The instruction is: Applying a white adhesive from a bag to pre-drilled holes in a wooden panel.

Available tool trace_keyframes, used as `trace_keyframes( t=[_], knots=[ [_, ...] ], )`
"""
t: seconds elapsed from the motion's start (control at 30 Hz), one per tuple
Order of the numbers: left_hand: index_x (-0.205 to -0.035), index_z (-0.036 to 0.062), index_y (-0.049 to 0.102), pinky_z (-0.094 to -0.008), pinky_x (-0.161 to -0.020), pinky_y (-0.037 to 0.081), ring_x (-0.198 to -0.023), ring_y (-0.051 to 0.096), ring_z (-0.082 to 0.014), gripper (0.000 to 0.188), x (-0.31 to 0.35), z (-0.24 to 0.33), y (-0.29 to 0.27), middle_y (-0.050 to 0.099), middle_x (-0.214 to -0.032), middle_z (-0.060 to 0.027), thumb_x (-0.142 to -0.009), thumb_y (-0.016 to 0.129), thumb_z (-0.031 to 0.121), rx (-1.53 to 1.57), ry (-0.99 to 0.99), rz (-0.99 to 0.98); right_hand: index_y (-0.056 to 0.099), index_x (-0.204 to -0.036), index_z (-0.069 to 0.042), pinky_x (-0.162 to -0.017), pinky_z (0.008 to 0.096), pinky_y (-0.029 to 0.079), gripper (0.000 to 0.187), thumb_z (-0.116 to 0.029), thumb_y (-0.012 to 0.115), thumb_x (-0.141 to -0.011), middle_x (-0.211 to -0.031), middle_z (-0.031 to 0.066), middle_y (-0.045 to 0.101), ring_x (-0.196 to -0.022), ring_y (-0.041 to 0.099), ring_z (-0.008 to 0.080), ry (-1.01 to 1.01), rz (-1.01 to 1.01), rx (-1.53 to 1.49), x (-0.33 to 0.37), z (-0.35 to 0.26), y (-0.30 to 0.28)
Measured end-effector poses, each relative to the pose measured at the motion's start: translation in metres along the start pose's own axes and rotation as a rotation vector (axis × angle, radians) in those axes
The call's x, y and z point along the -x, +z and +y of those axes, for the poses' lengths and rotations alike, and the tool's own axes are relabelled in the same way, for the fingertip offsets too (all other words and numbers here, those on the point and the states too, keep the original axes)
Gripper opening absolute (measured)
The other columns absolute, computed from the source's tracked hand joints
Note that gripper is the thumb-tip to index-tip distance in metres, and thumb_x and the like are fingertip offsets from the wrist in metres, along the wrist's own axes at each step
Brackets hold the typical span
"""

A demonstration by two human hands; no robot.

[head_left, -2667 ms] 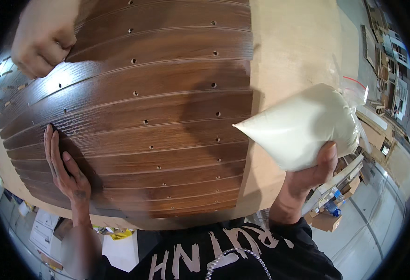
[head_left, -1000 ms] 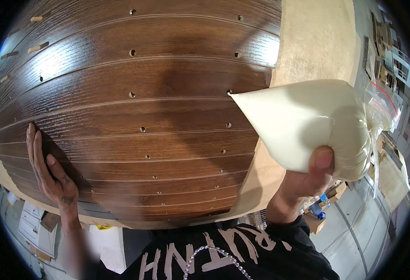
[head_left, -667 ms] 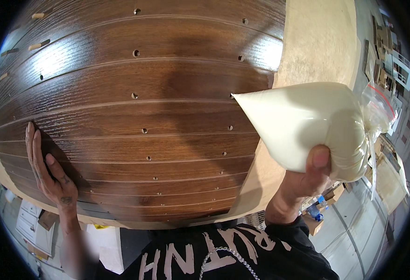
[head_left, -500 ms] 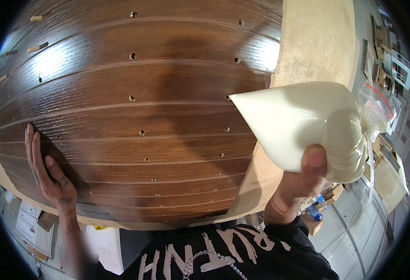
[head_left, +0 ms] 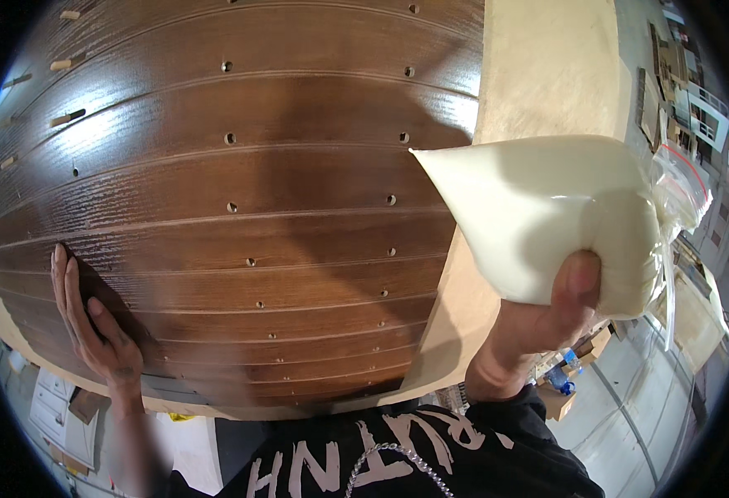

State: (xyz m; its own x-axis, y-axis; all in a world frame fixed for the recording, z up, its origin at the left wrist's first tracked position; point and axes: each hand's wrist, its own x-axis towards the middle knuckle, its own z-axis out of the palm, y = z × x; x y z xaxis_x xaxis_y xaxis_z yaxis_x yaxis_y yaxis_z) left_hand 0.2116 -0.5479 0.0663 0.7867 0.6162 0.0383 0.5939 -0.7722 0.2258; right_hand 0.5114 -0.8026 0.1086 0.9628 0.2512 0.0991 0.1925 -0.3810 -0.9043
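My right hand [head_left: 568, 303] holds a clear plastic bag [head_left: 539, 216] full of cream-coloured paste from below, thumb pressed on its near side. The bag narrows to a pointed tip that sits just beside a hole [head_left: 403, 137] in a glossy brown wood-plank panel [head_left: 315, 183]. Whether the tip touches the wood, I cannot tell. The bag's tied neck, with a red-striped zip edge, is at the right. At the panel's left side my left hand [head_left: 99, 328] is open, fingers stretched and resting edgewise on the planks, holding nothing.
Rows of drilled holes cross the panel. Wooden dowels [head_left: 68, 62] stick out of it at the far left. A pale board [head_left: 547, 66] borders its right edge. Cardboard boxes [head_left: 555, 402], a blue-capped bottle [head_left: 560, 380] and white drawers [head_left: 53, 402] stand on the floor.
The bag's tip has moved from one hole to the one farther up in the right-hand row. The panel and my left hand sit lower in the picture.
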Motion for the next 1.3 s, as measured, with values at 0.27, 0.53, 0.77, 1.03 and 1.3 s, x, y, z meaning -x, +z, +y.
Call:
trace_keyframes(
  t=[0.27, 0.53, 0.77, 1.03, 1.3],
  knots=[
    [-0.138, 0.0027, 0.044, -0.0468, -0.116, 0.026, -0.139, 0.034, -0.0319, 0.042, -0.001, 0.004, -0.001, 0.041, -0.146, -0.0149, -0.104, 0.03, 0.023, 0.012, -0.007, 0.01, 0.058, -0.121, 0.001, -0.09, 0.036, 0.048, 0.068, -0.044, 0.081, -0.075, -0.114, 0.0093, 0.062, -0.102, 0.06, 0.0222, 0.017, -0.023, -0.041, -0.01, -0.002, 0.005],
    [-0.136, -0.0001, 0.045, -0.048, -0.115, 0.028, -0.137, 0.036, -0.0335, 0.042, -0.003, 0.004, -0.001, 0.044, -0.144, -0.0166, -0.104, 0.031, 0.022, 0.001, 0.012, 0.017, 0.056, -0.125, 0.001, -0.091, 0.0358, 0.048, 0.066, -0.035, 0.081, -0.076, -0.117, 0.0096, 0.061, -0.104, 0.06, 0.0231, 0.014, -0.058, -0.07, -0.013, 0.006, 0.009],
    [-0.137, 0.0005, 0.044, -0.0468, -0.115, 0.027, -0.138, 0.036, -0.0332, 0.042, -0.008, 0.006, -0.002, 0.043, -0.145, -0.0165, -0.104, 0.032, 0.022, 0.039, 0.023, 0.026, 0.049, -0.131, 0.001, -0.091, 0.0388, 0.05, 0.062, -0.034, 0.072, -0.085, -0.123, 0.0119, 0.057, -0.109, 0.057, 0.0241, -0.011, 0.061, -0.225, -0.01, 0.003, 0.01],
    [-0.131, -0.004, 0.05, -0.0488, -0.112, 0.03, -0.133, 0.041, -0.0351, 0.037, -0.008, 0.014, -0.013, 0.048, -0.14, -0.0182, -0.1, 0.035, 0.011, 0.06, 0.084, 0.069, 0.046, -0.133, -0.01, -0.068, 0.0341, 0.052, 0.054, -0.037, 0.06, -0.089, -0.129, 0.0151, 0.047, -0.106, 0.057, 0.0293, 0.488, -0.171, -1.302, -0.025, -0.042, -0.065],
    [-0.129, -0.004, 0.051, -0.0479, -0.112, 0.031, -0.132, 0.042, -0.0361, 0.037, -0.004, 0.019, -0.022, 0.048, -0.139, -0.0185, -0.095, 0.04, 0.005, 0.108, 0.132, 0.185, 0.047, -0.135, -0.015, -0.054, 0.0338, 0.053, 0.06, -0.055, 0.051, -0.091, -0.125, 0.0156, 0.047, -0.095, 0.06, 0.0337, 0.765, -0.368, -2.073, 0.079, -0.091, -0.138]
  ],
)
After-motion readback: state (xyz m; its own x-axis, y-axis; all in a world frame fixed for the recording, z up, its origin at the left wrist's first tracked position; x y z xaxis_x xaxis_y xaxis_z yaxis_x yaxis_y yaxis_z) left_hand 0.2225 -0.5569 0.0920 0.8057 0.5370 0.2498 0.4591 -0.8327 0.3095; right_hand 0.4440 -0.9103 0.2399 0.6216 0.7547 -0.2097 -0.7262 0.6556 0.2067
